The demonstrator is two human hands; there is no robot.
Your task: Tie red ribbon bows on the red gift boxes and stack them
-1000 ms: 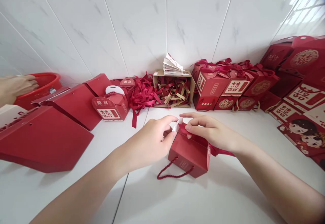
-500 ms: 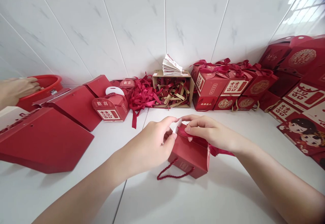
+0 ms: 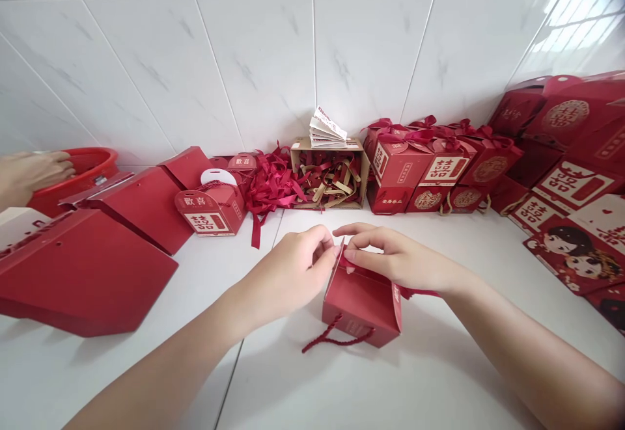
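A small red gift box (image 3: 364,309) stands on the white surface with its top unfolded and a dark red rope handle (image 3: 336,339) hanging at its near side. At the box's raised left flap (image 3: 336,264), my left hand (image 3: 303,264) is closed, thumb and fingertips pinching the edge. My right hand (image 3: 385,254) reaches over the box from the right. Its thumb and fingers pinch a red ribbon (image 3: 420,292) against the inner side of that flap, with the index finger stretched past the top. The ribbon's tail lies beyond the box, under my right wrist.
Along the tiled wall are a finished gift box (image 3: 212,212), a heap of red ribbons (image 3: 273,183), and a cardboard box (image 3: 364,176) with cards on top. Stacked gift boxes (image 3: 405,163) fill the right. Large red boxes (image 3: 92,267) and another person's hand (image 3: 39,173) at a red basin (image 3: 97,157) are left.
The flap has tilted more upright, its white side no longer facing me. My right fingers have shifted slightly left along it. The rope handle has swung a little.
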